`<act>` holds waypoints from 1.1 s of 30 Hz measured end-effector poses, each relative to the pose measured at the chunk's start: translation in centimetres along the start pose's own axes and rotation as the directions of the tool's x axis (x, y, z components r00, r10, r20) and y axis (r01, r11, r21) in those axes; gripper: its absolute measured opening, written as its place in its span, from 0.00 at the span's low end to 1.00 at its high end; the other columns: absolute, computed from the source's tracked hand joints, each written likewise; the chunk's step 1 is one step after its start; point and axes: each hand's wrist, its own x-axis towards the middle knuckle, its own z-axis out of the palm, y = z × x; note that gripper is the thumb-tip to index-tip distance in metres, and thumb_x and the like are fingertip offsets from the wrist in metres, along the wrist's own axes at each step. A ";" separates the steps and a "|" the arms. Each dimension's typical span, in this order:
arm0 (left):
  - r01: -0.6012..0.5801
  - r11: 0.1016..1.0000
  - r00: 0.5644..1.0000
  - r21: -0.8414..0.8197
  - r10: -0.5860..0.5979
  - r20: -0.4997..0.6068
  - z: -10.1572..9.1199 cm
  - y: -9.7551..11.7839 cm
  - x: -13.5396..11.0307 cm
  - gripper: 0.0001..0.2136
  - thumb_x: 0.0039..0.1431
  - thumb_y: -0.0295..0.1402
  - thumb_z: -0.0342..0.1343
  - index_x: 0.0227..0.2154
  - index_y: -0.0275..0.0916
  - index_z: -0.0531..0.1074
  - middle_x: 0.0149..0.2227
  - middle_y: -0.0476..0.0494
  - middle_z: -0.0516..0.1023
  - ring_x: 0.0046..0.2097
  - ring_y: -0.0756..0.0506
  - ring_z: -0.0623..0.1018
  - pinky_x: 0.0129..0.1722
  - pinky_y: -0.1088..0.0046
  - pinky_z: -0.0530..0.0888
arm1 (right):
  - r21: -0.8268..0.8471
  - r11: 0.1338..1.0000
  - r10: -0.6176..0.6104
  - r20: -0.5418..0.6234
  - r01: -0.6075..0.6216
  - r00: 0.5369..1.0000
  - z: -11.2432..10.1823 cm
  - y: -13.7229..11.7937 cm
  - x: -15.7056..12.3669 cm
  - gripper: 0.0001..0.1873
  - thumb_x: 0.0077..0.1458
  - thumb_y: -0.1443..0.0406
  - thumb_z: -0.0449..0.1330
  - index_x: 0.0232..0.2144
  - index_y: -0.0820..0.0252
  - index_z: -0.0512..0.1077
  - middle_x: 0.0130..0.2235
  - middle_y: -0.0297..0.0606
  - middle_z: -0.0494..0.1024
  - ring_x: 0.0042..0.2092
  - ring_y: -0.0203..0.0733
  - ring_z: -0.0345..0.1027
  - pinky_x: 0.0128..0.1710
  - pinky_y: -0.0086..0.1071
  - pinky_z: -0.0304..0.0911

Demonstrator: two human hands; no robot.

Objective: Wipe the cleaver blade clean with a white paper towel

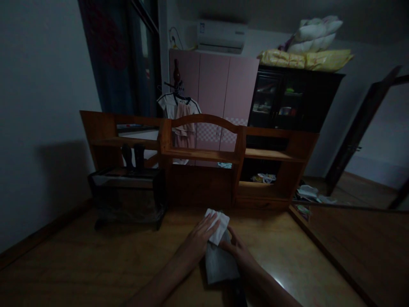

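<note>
A cleaver (220, 265) lies low in front of me, its broad grey blade pointing away and its black handle toward me. Over the far end of the blade is a folded white tissue (223, 224). My left hand (202, 232) presses the tissue against the blade, fingers stretched across it and thumb hidden. Along the blade's right edge, my right hand (235, 245) grips the cleaver, thumb and fingers bent around its side. Whether the blade touches the tabletop is hard to tell in the dim light.
A dark knife block (128, 196) with black-handled knives stands on the wooden tabletop (111, 256) at left. Behind rises a wooden shelf unit (201, 183). Beyond are a pink wardrobe (212, 85), a black cabinet (294, 100) and hanging clothes (182, 111).
</note>
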 end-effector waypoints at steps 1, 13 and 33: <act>0.006 1.000 1.000 0.014 -0.006 -0.002 -0.4 0.2 -0.1 0.37 0.54 0.15 0.40 0.67 0.46 0.51 0.70 0.50 0.46 0.70 0.48 0.47 0.68 0.59 0.53 | -0.002 1.000 0.017 -0.007 -0.017 1.000 0.0 0.0 -0.1 0.37 0.37 0.62 0.73 0.51 0.54 0.69 0.41 0.40 0.78 0.43 0.52 0.73 0.41 0.39 0.66; 0.095 0.995 0.987 0.001 -0.094 -0.132 -2.2 3.1 0.3 0.31 0.62 0.23 0.41 0.68 0.43 0.45 0.70 0.49 0.42 0.70 0.45 0.45 0.69 0.59 0.51 | -0.028 0.999 0.026 0.117 -0.022 0.993 0.6 -0.3 -0.7 0.34 0.42 0.61 0.71 0.52 0.56 0.67 0.45 0.43 0.77 0.43 0.51 0.73 0.42 0.39 0.67; 0.238 0.967 0.945 -0.091 -0.253 -0.207 -0.8 1.6 -0.2 0.24 0.70 0.41 0.40 0.66 0.42 0.54 0.69 0.45 0.51 0.69 0.45 0.50 0.68 0.58 0.51 | 0.029 0.991 0.131 0.026 -0.132 0.991 0.9 -2.3 -1.3 0.24 0.44 0.63 0.67 0.46 0.61 0.75 0.41 0.41 0.80 0.41 0.50 0.74 0.41 0.38 0.66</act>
